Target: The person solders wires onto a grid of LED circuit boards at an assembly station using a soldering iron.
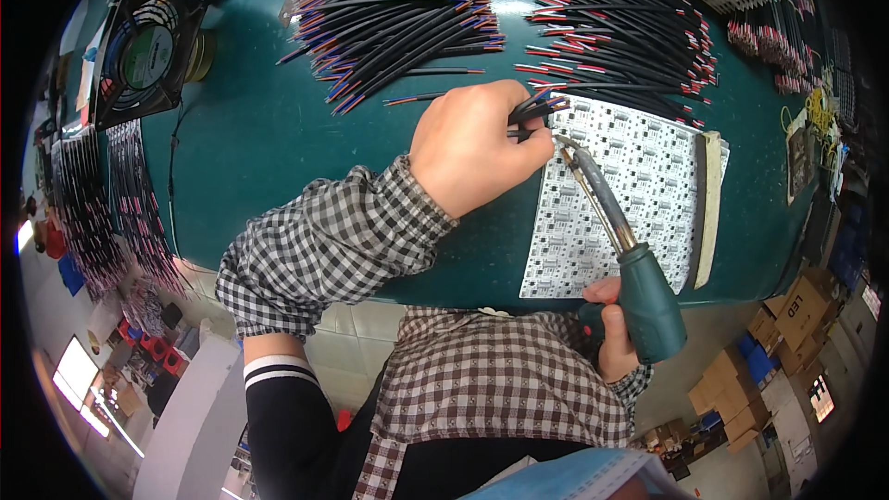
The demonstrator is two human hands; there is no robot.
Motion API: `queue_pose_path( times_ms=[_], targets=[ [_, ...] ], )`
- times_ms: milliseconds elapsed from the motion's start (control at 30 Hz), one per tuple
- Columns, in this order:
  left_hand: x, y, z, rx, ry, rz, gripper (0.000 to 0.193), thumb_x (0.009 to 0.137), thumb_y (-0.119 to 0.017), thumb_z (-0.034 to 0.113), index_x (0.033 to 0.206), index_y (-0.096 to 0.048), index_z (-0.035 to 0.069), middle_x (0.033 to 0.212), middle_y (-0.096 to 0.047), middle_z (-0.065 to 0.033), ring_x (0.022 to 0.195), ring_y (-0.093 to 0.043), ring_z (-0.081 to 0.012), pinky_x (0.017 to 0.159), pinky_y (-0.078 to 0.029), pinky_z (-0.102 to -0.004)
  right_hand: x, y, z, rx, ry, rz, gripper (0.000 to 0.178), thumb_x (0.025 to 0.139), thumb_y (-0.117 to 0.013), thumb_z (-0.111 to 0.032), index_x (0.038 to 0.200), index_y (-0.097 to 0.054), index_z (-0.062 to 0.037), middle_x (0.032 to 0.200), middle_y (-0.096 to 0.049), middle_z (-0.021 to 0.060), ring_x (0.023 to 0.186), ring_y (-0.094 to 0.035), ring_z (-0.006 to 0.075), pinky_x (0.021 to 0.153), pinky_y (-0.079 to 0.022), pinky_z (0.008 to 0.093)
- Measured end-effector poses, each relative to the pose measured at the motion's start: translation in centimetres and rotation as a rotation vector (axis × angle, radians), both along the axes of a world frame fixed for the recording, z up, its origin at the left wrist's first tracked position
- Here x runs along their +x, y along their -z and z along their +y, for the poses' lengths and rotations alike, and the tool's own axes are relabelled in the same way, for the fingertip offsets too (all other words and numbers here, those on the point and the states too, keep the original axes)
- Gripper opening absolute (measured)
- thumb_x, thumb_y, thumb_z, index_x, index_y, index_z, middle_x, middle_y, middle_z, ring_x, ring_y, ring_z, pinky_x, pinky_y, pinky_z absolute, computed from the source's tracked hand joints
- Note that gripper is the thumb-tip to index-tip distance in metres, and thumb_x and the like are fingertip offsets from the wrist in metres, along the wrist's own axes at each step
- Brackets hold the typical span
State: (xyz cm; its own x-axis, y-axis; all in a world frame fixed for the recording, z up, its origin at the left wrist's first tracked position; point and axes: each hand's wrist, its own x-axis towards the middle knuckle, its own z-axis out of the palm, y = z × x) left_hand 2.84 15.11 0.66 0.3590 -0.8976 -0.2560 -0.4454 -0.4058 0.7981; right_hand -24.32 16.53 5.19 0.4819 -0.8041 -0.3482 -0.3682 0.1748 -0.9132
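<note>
My left hand (482, 143) is closed round a few short black cables (530, 113), whose blue and brown wire ends stick out to the right. It is over the upper left edge of a white sheet of small printed circuit boards (611, 194). My right hand (615, 333) grips a soldering gun (648, 301) with a green handle, below the sheet's near edge. The gun's long metal tip points up and left, ending close to my left thumb and the cables. Whether the tip touches a wire or a board I cannot tell.
Black cables with blue and brown ends (398, 14) are heaped at the far middle; cables with red and white ends (630, 32) lie right of them. A pale strip (708, 208) lies along the sheet's right side. A black fan (143, 60) stands at left, near more cable bundles (88, 204).
</note>
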Motion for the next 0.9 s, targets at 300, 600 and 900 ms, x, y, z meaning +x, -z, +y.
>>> queue_pose_path(
  times_ms=[300, 600, 900],
  targets=[
    [-0.1, 0.1, 0.0, -0.012, -0.007, 0.011, 0.022, 0.075, -0.069, 0.02, 0.079, -0.065, -0.001, 0.063, -0.059, -0.0115, 0.054, -0.054, -0.0178, 0.054, -0.044, -0.0316, -0.1, -0.1, -0.3, -0.076, -0.066, 0.019, 0.03, 0.095, -0.059, -0.024, 0.103, -0.055, 0.0042, 0.095, -0.061, 0.0178, 0.088, -0.062, 0.0249, 0.082, -0.052, 0.0385],
    [0.0, 0.2, 0.0, -0.012, 0.0, 0.003, 0.023, 0.075, -0.069, 0.022, 0.079, -0.065, -0.001, 0.064, -0.06, -0.0111, 0.055, -0.054, -0.0172, 0.054, -0.044, -0.031, 0.0, 0.3, 0.0, -0.078, 0.008, -0.079, 0.035, 0.094, -0.059, -0.025, 0.105, -0.054, 0.0075, 0.096, -0.06, 0.0201, 0.083, -0.063, 0.0261, 0.076, -0.054, 0.0372],
    [0.2, 0.0, 0.2, -0.012, 0.04, 0.006, 0.025, 0.079, -0.07, 0.023, 0.082, -0.064, -0.001, 0.067, -0.061, -0.0108, 0.056, -0.054, -0.0171, 0.055, -0.045, -0.0314, -0.3, 1.3, 0.8, -0.183, 0.137, -0.187, 0.043, 0.093, -0.061, -0.025, 0.113, -0.05, 0.0116, 0.097, -0.059, 0.022, 0.079, -0.063, 0.0288, 0.071, -0.057, 0.0385]
  ],
)
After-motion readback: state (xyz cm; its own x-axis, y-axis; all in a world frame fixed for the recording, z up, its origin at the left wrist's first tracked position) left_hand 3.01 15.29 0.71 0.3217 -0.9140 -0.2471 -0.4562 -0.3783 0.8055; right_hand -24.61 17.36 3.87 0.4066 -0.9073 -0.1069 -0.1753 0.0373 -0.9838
